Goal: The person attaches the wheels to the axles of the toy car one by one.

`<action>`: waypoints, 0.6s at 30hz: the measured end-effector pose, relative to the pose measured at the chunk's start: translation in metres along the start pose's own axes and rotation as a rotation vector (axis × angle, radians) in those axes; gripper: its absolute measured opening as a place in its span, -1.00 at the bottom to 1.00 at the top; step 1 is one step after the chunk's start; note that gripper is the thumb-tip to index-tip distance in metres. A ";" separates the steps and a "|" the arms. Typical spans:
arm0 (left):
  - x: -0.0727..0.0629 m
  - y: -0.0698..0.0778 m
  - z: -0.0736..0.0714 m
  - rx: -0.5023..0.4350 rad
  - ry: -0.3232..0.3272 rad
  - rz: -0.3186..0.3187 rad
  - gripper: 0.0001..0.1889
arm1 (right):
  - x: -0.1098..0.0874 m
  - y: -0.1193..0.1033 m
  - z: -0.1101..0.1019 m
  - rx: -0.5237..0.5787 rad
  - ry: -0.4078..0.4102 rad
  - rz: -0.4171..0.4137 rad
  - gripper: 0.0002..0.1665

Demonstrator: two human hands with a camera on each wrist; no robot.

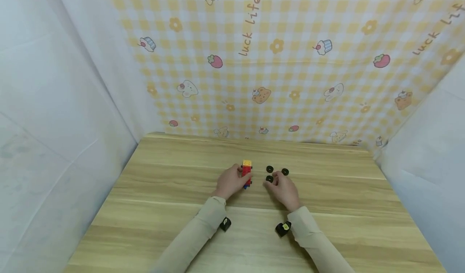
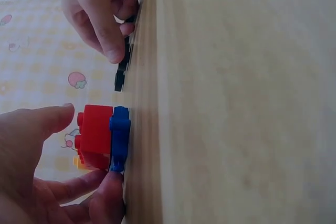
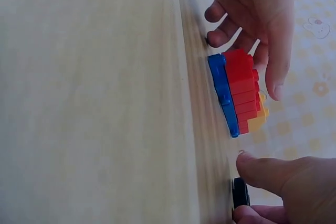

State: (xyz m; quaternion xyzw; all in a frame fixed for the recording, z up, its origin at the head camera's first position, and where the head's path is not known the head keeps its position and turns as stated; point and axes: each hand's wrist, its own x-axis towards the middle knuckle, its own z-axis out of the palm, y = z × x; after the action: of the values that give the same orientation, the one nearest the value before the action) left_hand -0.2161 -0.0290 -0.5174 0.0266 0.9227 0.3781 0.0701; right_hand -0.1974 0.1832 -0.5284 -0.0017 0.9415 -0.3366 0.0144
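A toy car of red bricks (image 1: 246,170) with a yellow brick (image 1: 247,162) at its far end sits on a blue base (image 2: 120,139). My left hand (image 1: 231,181) is around its left side. The fingertips (image 2: 107,195) rest against the base, while the thumb reaches over the red bricks with a gap beneath it. Right of the car, my right hand (image 1: 285,189) pinches a black toy tire (image 3: 240,192) between thumb and finger, low at the tabletop. Two more tires, one behind it (image 1: 270,169) and one beyond the fingers (image 1: 285,171), lie flat.
The wood-grain table (image 1: 163,200) ends at a yellow checked cloth (image 1: 276,75) at the back. White sheets hang on the left (image 1: 65,103) and right (image 1: 428,156). Black wrist cameras, left (image 1: 225,223) and right (image 1: 283,227), sit at the cuffs.
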 end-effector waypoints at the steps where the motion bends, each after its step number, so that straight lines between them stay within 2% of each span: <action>1: 0.001 0.001 0.000 0.007 -0.001 -0.008 -0.40 | 0.000 -0.001 0.000 -0.009 0.002 -0.004 -0.40; 7: 0.005 0.002 -0.002 0.026 -0.030 -0.053 -0.36 | 0.003 -0.003 0.001 -0.051 -0.002 -0.020 -0.48; 11: 0.007 0.001 0.000 0.043 -0.053 -0.064 -0.47 | 0.004 -0.002 0.001 -0.054 -0.003 -0.030 -0.52; 18: 0.010 -0.002 0.002 -0.056 -0.013 -0.079 -0.65 | 0.003 0.001 0.000 -0.016 -0.030 -0.010 -0.51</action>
State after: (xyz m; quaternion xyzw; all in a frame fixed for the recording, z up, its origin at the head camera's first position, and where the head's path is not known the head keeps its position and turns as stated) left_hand -0.2252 -0.0282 -0.5216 -0.0092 0.9117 0.4005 0.0918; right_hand -0.2001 0.1840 -0.5287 -0.0115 0.9439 -0.3288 0.0267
